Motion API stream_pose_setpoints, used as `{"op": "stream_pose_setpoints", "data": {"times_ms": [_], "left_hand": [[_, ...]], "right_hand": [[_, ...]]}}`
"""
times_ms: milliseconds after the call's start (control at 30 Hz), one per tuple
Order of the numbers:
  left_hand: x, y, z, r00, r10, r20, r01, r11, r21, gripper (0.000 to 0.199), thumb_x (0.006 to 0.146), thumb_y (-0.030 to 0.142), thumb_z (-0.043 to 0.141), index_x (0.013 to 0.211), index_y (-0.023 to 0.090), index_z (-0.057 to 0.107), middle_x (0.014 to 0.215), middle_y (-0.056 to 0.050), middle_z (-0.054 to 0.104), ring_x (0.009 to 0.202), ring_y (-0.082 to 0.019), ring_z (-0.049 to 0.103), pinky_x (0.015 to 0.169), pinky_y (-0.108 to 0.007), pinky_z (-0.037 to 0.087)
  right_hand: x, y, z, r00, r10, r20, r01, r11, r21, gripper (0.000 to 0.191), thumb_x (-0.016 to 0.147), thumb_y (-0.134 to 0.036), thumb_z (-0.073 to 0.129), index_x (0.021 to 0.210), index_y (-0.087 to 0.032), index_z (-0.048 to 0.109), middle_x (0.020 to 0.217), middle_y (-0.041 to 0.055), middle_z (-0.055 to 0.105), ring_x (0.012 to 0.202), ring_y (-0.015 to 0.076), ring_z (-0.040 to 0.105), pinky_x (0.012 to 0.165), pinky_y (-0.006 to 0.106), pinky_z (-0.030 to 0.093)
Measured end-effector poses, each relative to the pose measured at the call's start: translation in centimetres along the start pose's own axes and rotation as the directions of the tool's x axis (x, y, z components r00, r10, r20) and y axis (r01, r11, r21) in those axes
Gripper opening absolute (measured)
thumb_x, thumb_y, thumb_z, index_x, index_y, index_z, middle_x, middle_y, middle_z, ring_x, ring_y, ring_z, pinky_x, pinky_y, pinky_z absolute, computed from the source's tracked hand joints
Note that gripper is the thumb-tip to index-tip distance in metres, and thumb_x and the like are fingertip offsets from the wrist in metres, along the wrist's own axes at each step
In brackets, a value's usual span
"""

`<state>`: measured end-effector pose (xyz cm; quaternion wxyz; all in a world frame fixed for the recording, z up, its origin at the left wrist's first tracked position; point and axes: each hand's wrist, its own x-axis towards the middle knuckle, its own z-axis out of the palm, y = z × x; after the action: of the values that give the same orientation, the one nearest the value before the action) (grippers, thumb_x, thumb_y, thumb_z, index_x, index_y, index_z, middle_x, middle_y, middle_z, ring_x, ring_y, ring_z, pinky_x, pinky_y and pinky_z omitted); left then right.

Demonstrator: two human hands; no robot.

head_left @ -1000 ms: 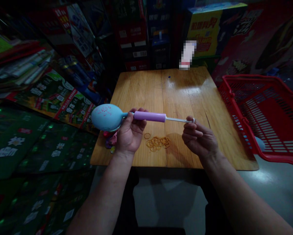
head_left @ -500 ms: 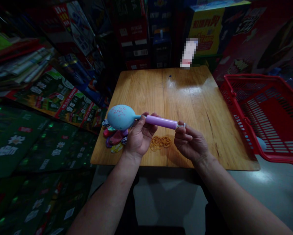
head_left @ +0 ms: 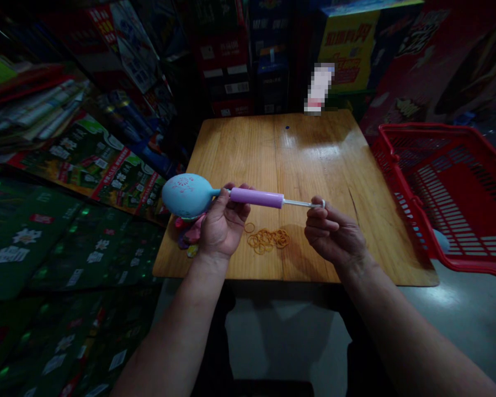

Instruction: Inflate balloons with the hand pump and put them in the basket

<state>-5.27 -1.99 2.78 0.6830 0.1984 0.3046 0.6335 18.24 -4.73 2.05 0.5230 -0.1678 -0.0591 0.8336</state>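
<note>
A purple balloon pump (head_left: 256, 197) lies nearly level above the table, its white rod drawn out to the right. On its left end sits a partly inflated light blue balloon (head_left: 185, 195) with a red print. My left hand (head_left: 223, 223) is closed at the joint, pinching the balloon's neck on the nozzle and supporting the barrel. My right hand (head_left: 334, 230) is closed on the white handle at the rod's end. Beneath the blue balloon lie several uninflated balloons (head_left: 193, 230), partly hidden by it and my left hand. A pile of tan rubber bands (head_left: 268, 240) rests between my hands.
The wooden table (head_left: 248, 146) carries a pixelated pale object (head_left: 319, 89) at its far edge. A red shopping basket (head_left: 430, 193) stands at the right, with something light blue inside. Green cartons (head_left: 65, 231) crowd the left side; stacked boxes (head_left: 231, 60) stand behind.
The pump's rod has been pulled out: my right hand moved right with the handle, while my left hand shifted left with the barrel and the blue balloon.
</note>
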Motion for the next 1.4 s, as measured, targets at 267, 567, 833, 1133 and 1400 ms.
{"op": "stream_pose_setpoints", "data": {"times_ms": [267,567,833,1133,1400], "left_hand": [[-0.9,-1.3,0.5,0.997,-0.061,0.056,0.059,0.998,0.023,0.02,0.093,0.034,0.065,0.111,0.024,0.068,0.121,-0.007,0.072,0.12,-0.024,0.065,0.083,-0.028,0.059],[-0.4,-0.3,0.4,0.998,-0.009,0.056,0.01,1.0,-0.016,0.015,0.095,0.03,0.063,0.106,0.022,0.069,0.113,-0.006,0.075,0.114,-0.021,0.068,0.079,-0.023,0.059],[-1.4,-1.5,1.0,0.996,-0.035,0.084,0.033,0.999,0.03,0.02,0.095,0.033,0.063,0.112,0.024,0.067,0.12,-0.008,0.073,0.116,-0.024,0.068,0.079,-0.028,0.06],[-0.8,-0.6,0.7,0.999,-0.016,0.03,0.015,1.0,0.02,0.016,0.095,0.032,0.062,0.107,0.022,0.069,0.111,-0.007,0.075,0.111,-0.021,0.07,0.077,-0.024,0.059],[-1.0,-0.8,0.7,0.998,-0.018,0.064,0.016,0.999,0.04,0.021,0.095,0.036,0.063,0.112,0.025,0.067,0.122,-0.006,0.072,0.117,-0.022,0.067,0.078,-0.025,0.059]], "right_hand": [[0.4,2.4,-0.1,0.997,0.048,-0.063,-0.051,0.998,-0.044,0.009,0.091,-0.013,0.063,0.097,-0.02,0.065,0.076,-0.0053,0.066,0.049,0.0012,0.046,0.05,0.013,0.044],[0.2,0.2,0.0,1.0,0.002,-0.026,-0.003,1.0,-0.022,0.01,0.093,-0.012,0.058,0.098,-0.017,0.065,0.071,-0.0055,0.062,0.046,0.0002,0.046,0.047,0.011,0.042],[0.4,2.2,-0.4,0.998,0.047,-0.032,-0.046,0.999,0.024,0.011,0.093,-0.011,0.059,0.098,-0.018,0.066,0.073,-0.0049,0.065,0.046,0.0017,0.045,0.048,0.013,0.045],[0.3,1.3,0.2,0.998,0.018,-0.067,-0.024,0.996,-0.091,0.01,0.093,-0.014,0.059,0.095,-0.02,0.067,0.072,-0.0058,0.06,0.046,0.0022,0.042,0.047,0.014,0.042],[0.1,1.2,0.1,0.998,0.009,-0.061,-0.012,0.999,-0.05,0.013,0.095,-0.012,0.057,0.097,-0.021,0.066,0.075,-0.0058,0.065,0.048,0.0009,0.047,0.05,0.012,0.044]]}}
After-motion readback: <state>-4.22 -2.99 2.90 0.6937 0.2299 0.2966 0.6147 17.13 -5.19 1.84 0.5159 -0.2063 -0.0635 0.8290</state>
